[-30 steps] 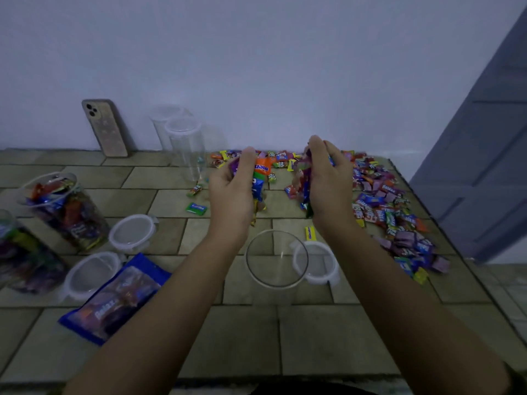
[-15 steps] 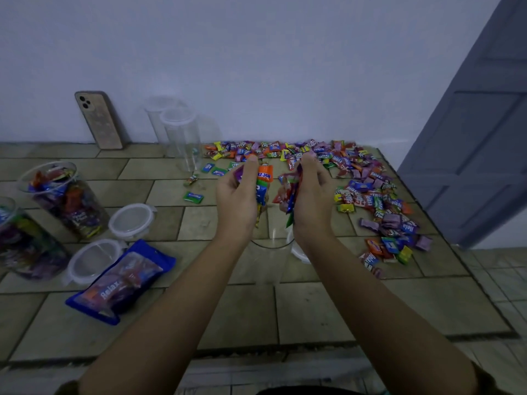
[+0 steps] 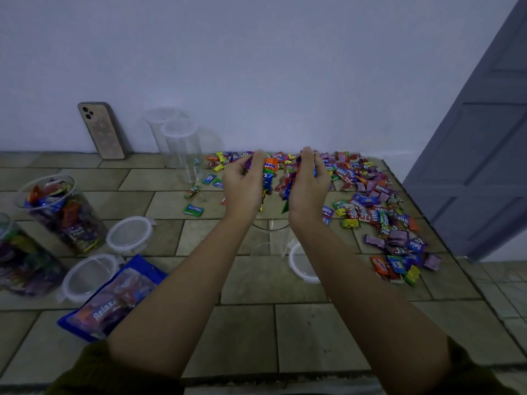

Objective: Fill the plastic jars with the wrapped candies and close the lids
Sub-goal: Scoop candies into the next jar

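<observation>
- A phone (image 3: 101, 131) leans on the wall (image 3: 256, 67) at the back left of the bench (image 3: 299, 337).
- Two empty jars (image 3: 182, 146) stand one behind the other, just right of the phone.
- The candy pile (image 3: 370, 195) spreads from the back middle along the right edge.
- An open jar (image 3: 269, 238) stands mid-bench, with a lid (image 3: 299, 266) just to its right.
- The left grip (image 3: 242, 186) and right grip (image 3: 306, 186), each holding candies (image 3: 269, 172), are side by side above the open jar.
- Two filled jars (image 3: 62, 215) stand far left, two lids (image 3: 129, 235) to their right, and a candy bag (image 3: 114, 297) before those.

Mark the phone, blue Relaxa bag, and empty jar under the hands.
phone (image 3: 101, 131), head view, middle of its back.
blue Relaxa bag (image 3: 114, 300), head view, clear front panel.
empty jar (image 3: 271, 238), head view, clear wall below the rim.
</observation>
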